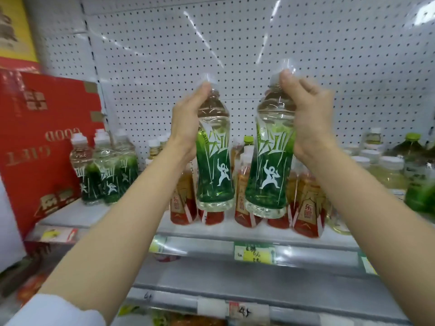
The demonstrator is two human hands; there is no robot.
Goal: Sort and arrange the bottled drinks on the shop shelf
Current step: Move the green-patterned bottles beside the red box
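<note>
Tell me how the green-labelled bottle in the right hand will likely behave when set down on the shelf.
The green-labelled bottle looks nearly full of clear liquid, so it probably feels fairly heavy. It is tall with a pinched waist, so it may tip if nudged. The right hand grips it only near the neck, so it could swing on the way down.

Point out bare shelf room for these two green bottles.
Free: the shelf strip between the green-label bottle cluster and the red-label tea bottles. Crowded: the tea row and the pale bottles beyond it on the right.
</note>
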